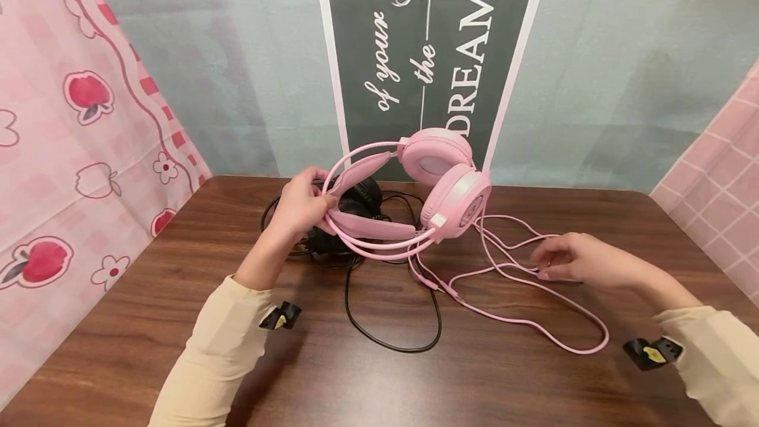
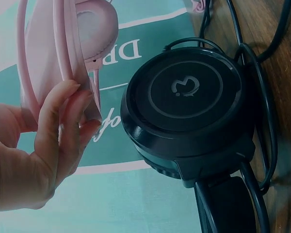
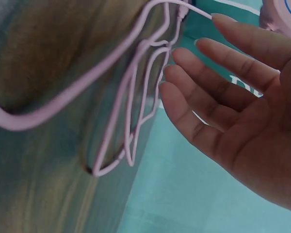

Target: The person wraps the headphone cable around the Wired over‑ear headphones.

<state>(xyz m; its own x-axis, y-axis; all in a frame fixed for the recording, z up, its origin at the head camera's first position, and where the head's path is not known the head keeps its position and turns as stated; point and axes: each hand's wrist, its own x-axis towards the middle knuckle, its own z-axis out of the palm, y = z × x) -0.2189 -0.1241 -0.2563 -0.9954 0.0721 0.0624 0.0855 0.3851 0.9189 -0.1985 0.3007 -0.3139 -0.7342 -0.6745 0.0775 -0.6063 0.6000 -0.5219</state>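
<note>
Pink over-ear headphones (image 1: 459,203) are held up on their side above the table. My left hand (image 1: 302,204) grips them at the middle of the headband, thumb and fingers pinching it, as the left wrist view also shows. Behind and below lie black headphones (image 2: 184,97), partly covered by the pink headband in the head view. From the pink pair a long pink cable (image 3: 68,97) trails in loose loops over the table. My right hand (image 1: 593,259) hovers by these loops, palm bare and fingers loosely bent, with nothing grasped in the right wrist view.
A wooden table (image 1: 332,374) carries everything. The black cable (image 1: 409,350) loops forward of the headphones, near a pink cable's plug (image 1: 441,290). Behind the table hangs a cloth with a lettered panel (image 1: 415,71); a pink patterned curtain (image 1: 89,170) borders the left side.
</note>
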